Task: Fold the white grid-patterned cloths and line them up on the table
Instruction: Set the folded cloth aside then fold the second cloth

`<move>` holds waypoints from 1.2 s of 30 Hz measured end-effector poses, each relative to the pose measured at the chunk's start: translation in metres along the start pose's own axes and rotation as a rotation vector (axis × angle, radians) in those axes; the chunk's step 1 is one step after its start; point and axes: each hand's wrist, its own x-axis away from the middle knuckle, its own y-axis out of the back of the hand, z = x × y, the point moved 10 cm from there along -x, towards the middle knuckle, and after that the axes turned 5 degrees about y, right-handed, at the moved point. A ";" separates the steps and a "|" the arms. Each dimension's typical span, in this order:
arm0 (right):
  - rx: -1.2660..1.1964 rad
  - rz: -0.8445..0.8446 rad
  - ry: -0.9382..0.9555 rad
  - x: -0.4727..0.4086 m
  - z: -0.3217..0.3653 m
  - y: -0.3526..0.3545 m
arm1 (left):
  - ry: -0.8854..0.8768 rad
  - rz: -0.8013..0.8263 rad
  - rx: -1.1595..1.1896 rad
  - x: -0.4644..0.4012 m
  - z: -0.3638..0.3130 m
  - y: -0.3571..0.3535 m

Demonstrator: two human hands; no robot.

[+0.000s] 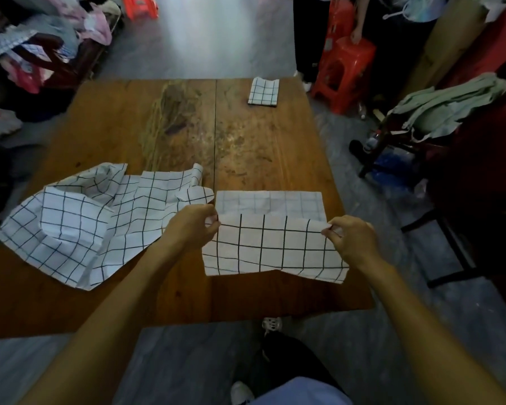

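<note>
A white grid-patterned cloth [272, 244] lies on the near right part of the wooden table [187, 121], half folded, its near half lifted over the far half. My left hand [195, 226] pinches its left corner and my right hand [352, 238] pinches its right corner. Both hold the folded edge a little above the table. A heap of unfolded grid cloths [94, 220] lies crumpled at the near left, touching my left hand's side. One small folded grid cloth [263, 91] rests at the far right of the table.
Red plastic stools [343, 71] and a standing person [313, 39] are beyond the table's far right corner. A chair with pale green cloth [447, 106] stands on the right. Piles of clothes [41, 39] fill the far left.
</note>
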 end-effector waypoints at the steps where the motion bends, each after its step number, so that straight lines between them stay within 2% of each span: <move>1: -0.008 0.015 -0.012 -0.010 -0.006 -0.006 | 0.012 -0.011 -0.003 -0.012 -0.001 -0.004; 8: -0.043 0.122 -0.066 -0.096 -0.037 -0.056 | 0.161 -0.041 -0.054 -0.100 0.010 -0.035; 16: 0.063 0.207 0.049 -0.167 -0.038 -0.106 | 0.275 -0.061 -0.084 -0.141 0.042 -0.062; 21: 0.084 0.154 0.047 -0.166 -0.038 -0.112 | 0.145 -0.173 -0.026 -0.132 0.020 -0.066; 25: 0.046 0.088 -0.025 -0.159 -0.040 -0.109 | -0.020 -0.129 0.027 -0.112 -0.007 -0.087; 32: -0.098 -0.068 -0.066 -0.105 -0.013 -0.087 | -0.079 0.010 0.100 -0.062 -0.014 -0.123; 36: -0.191 -0.035 -0.017 -0.054 0.010 -0.095 | -0.141 -0.059 0.091 -0.032 -0.017 -0.120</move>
